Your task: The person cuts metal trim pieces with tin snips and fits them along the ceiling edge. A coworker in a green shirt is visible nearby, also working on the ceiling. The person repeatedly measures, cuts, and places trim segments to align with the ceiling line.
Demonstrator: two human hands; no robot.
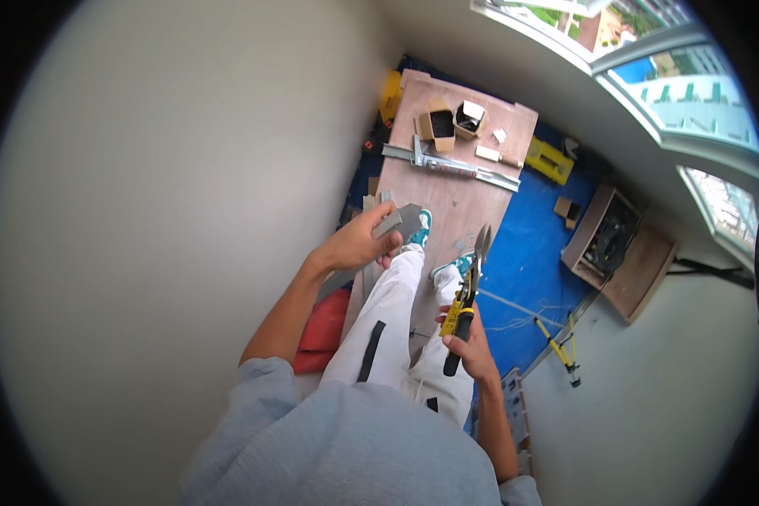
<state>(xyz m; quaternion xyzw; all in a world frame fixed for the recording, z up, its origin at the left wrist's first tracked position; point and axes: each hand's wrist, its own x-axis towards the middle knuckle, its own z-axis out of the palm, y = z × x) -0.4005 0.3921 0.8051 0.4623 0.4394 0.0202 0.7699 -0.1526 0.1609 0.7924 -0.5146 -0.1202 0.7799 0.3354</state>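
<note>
Gripping a short grey metal channel piece (388, 223), the left hand (358, 242) has its fingers closed around the 8 o'clock end, with the thumb on the lower side. The piece's long axis runs from 8 o'clock to 2 o'clock, and its darker flat end sticks out free of the hand toward 2 o'clock.

The right hand (474, 344) has its fingers wrapped around the yellow-and-black handles of a pair of aviation snips (469, 295). Their long axis runs from just past 6 o'clock to just past 12, blades (483, 240) uppermost, so the two axes slant across each other rather than line up. How far the blades are parted is too small to tell.

From the blades, the channel piece lies between 9 and 10 o'clock; from the right hand itself, toward 11. The left hand alone touches the piece; the snips stand apart from it, with a gap between. Both are held up above the wooden platform (409, 181). Farther off, toward 12 o'clock, a long grey metal rail (396, 153) lies across the platform, with a cardboard box (438, 125) beyond it.
</note>
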